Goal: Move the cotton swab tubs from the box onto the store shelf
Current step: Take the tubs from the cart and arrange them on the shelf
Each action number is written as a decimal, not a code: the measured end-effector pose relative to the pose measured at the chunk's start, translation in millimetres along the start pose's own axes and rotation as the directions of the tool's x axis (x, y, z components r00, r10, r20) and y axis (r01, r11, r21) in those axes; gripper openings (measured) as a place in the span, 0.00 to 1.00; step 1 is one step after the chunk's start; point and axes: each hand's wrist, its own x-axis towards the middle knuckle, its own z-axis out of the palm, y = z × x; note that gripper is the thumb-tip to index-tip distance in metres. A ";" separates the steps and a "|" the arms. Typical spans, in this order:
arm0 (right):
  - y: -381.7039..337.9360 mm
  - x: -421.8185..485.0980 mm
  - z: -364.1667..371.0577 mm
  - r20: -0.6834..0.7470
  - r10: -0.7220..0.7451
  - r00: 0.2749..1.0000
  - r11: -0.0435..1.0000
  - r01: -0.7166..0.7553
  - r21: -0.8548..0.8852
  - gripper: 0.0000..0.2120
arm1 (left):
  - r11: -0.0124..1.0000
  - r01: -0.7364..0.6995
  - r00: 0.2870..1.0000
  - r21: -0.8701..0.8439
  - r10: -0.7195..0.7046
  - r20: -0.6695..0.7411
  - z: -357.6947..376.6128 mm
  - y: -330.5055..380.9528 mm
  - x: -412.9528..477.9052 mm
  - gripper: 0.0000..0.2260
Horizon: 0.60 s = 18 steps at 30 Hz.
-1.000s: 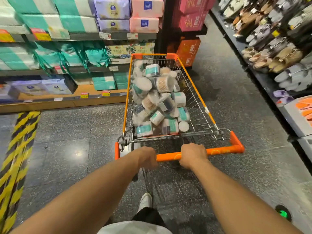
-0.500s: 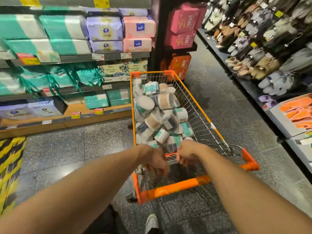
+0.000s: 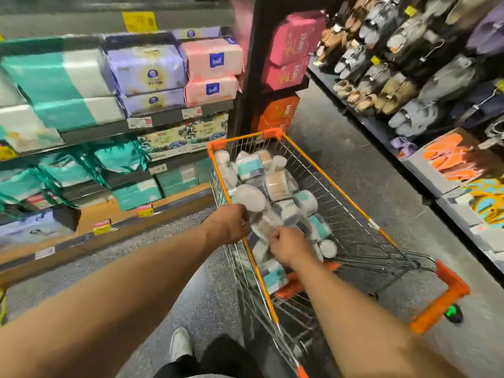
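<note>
Both hands in the orange cart (image 3: 338, 191): our left hand (image 3: 227, 226) grips a cotton swab tub (image 3: 266, 227), our right hand (image 3: 290, 248) at 4 o'clock of it pinches the same tub. We see other tubs (image 3: 275, 181) piled toward 12 o'clock, store shelf (image 3: 169, 120) at 10 o'clock

head view | I see the left hand (image 3: 227, 225) and right hand (image 3: 289, 248) both gripping one cotton swab tub (image 3: 266, 227) above the pile of tubs (image 3: 275, 184) in the orange-rimmed wire cart (image 3: 335, 186), near its left rim | shelf (image 3: 163, 124) of tissue packs left | slippers rack (image 3: 395, 85) far right | edges blurred
</note>
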 end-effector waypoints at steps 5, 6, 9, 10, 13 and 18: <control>-11.1 43.3 1.9 0.038 0.145 0.989 0.972 -0.149 0.180 0.11 | 0.999 -0.042 0.999 0.013 0.042 0.031 -6.9 -12.0 59.2 0.18; -13.5 56.3 0.7 0.053 0.169 0.984 0.961 -0.176 0.211 0.11 | 0.998 -0.049 0.998 0.025 0.048 0.048 -6.8 -15.1 77.9 0.19; -16.9 103.1 1.8 0.092 0.232 0.968 0.920 -0.249 0.302 0.13 | 0.996 -0.040 0.994 0.074 0.032 0.104 -7.3 -19.8 129.3 0.20; -18.1 116.6 3.3 0.091 0.242 0.966 0.909 -0.258 0.327 0.13 | 0.996 -0.028 0.993 0.090 0.018 0.118 -8.8 -21.4 141.3 0.20; -22.8 172.1 12.5 0.113 0.282 0.953 0.866 -0.303 0.397 0.16 | 0.987 0.028 0.983 0.156 -0.056 0.177 -4.2 -29.2 195.8 0.19; -24.9 226.5 31.4 0.229 0.368 0.901 0.802 -0.432 0.413 0.21 | 0.962 0.057 0.954 0.268 -0.132 0.270 5.1 -34.4 254.1 0.17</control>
